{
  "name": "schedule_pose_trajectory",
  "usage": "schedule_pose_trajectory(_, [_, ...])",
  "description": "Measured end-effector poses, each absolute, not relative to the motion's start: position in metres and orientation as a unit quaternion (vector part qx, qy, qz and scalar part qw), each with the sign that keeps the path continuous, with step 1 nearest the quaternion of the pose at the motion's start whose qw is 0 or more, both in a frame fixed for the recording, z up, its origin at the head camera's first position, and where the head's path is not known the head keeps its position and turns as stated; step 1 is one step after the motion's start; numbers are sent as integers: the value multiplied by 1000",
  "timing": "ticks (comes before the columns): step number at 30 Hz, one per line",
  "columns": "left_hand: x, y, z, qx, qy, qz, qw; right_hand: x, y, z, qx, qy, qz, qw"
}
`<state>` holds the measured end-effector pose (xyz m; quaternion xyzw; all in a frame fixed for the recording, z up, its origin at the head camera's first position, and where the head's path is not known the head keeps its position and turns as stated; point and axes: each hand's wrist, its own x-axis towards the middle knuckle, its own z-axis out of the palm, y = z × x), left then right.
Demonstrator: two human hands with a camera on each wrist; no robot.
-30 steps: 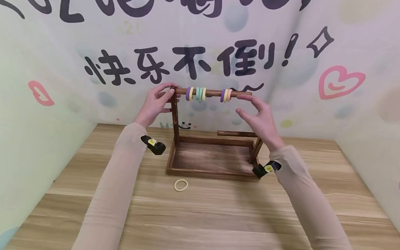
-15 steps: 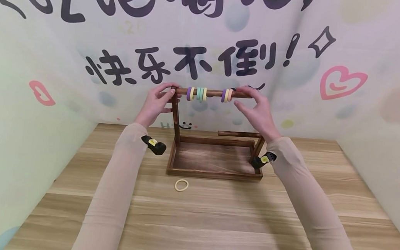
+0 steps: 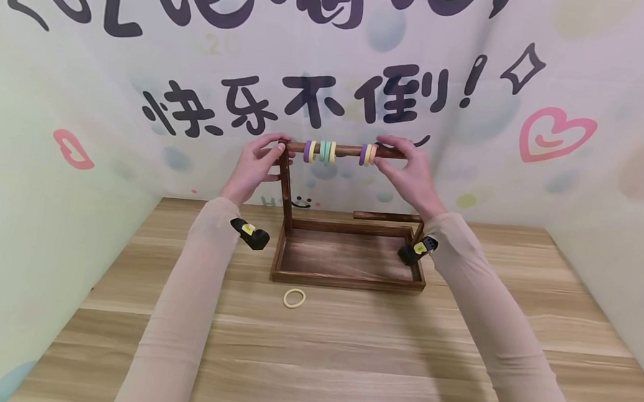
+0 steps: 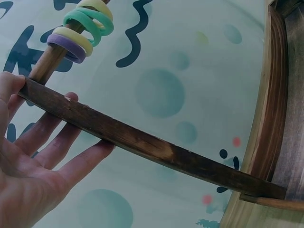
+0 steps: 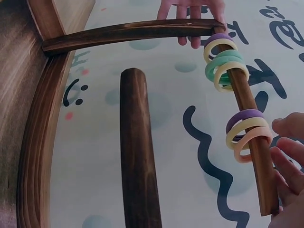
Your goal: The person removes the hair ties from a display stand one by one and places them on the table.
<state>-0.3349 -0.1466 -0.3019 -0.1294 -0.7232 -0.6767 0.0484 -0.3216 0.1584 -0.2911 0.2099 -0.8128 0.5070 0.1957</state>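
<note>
A dark wooden rack stands on the table, with an upper rod (image 3: 348,150) joined to a left post (image 3: 286,189). My left hand (image 3: 251,165) grips the corner where post and rod meet, thumb in front and fingers behind. Around that rod hang purple, cream and green ring-shaped bands (image 3: 320,151) on the left. Farther right, a purple band (image 5: 244,114), a cream one and a peach band (image 5: 252,143) sit together. My right hand (image 3: 413,176) is at the rod's free end, index finger above it and thumb tip right beside the peach band, fingers loosely bent.
The rack's base is a shallow tray (image 3: 350,283). A lower rod (image 3: 382,217) juts leftward from the short right post. One cream band (image 3: 294,298) lies on the table (image 3: 344,364) in front of the tray. Behind the rack is a printed wall (image 3: 202,155).
My right hand has shifted left along the rod, bringing its thumb up to the peach band. My left hand keeps its hold on the corner.
</note>
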Motion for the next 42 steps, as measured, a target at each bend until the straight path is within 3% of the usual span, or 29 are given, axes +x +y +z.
schedule_pose_trajectory(14, [-334, -146, -303, -138, -715, -684, 51, -324, 152, -292, 199, -827, 484, 204])
schedule_pose_trajectory(25, [-332, -145, -301, -127, -723, -678, 47, -329, 151, -298, 213, -839, 438, 244])
schedule_pose_trajectory(42, [-334, -145, -302, -120, -724, -678, 44, -327, 161, -290, 210, -832, 470, 207])
